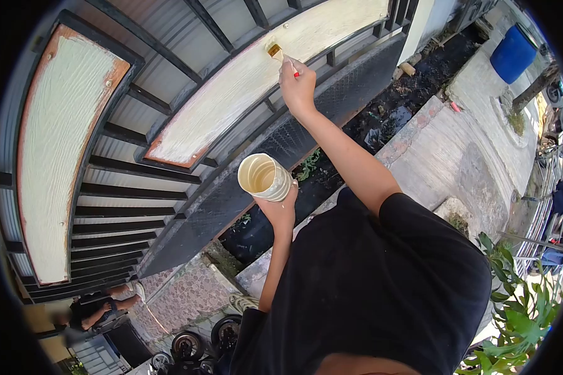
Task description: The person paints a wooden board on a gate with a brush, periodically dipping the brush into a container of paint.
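Observation:
My right hand (298,86) is closed round a paintbrush (277,54), whose bristles touch the upper part of a long cream-painted board (231,94). The board is fixed to a dark metal gate. My left hand (280,209) holds a cream plastic cup (264,177) from below, a little under the board; its open mouth shows pale paint inside. A second cream board (65,144) with reddish-brown edges is on the gate at the left.
Dark gate bars (131,190) surround the boards. Below the gate runs a ditch (381,125) with dark water, beside a concrete slab (456,162). A blue barrel (513,54) stands upper right. A person (97,310) sits lower left, near motorcycles (187,347).

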`<state>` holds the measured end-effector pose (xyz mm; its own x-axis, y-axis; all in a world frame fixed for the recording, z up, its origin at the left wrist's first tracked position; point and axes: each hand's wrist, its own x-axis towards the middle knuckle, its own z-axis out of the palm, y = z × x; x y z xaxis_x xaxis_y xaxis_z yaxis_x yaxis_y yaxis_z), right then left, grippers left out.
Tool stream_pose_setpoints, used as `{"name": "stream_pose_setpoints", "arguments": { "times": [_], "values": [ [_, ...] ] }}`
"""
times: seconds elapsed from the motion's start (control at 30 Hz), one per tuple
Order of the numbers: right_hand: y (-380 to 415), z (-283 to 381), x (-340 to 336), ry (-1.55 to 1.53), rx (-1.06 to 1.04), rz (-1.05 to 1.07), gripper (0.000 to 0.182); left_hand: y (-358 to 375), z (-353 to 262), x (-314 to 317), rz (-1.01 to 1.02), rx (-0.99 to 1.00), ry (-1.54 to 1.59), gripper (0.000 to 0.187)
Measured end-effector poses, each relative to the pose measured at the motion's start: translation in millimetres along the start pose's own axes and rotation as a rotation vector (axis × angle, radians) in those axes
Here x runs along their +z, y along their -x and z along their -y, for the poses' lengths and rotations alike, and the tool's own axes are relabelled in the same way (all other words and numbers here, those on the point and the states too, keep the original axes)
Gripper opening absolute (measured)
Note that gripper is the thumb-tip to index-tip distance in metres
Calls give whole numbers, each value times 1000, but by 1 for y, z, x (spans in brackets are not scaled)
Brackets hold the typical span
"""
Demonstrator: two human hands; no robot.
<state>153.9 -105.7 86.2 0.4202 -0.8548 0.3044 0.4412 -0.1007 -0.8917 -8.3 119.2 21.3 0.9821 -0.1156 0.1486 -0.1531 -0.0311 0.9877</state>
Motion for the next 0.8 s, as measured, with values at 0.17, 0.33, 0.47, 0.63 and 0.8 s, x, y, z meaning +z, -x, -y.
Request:
{"name": "stream_pose_setpoints", "arguments": {
  "times": [0.17,0.33,0.47,0.63,0.8],
  "values": [
    [-25,29,-22,-86,78,-165,33,-1,6,11,58,12,42,81],
    [-57,29,-9,-126,47,-289,32,-4,8,8,86,18,36,85],
    [-61,11,5,70,-21,-237,35,-3,7,8,74,12,48,84],
    [-16,11,23,267,-105,-27,37,-6,7,3,50,17,40,83],
    [28,17,23,108,-78,124,34,-9,9,10,37,-1,71,83]
  ]
}}
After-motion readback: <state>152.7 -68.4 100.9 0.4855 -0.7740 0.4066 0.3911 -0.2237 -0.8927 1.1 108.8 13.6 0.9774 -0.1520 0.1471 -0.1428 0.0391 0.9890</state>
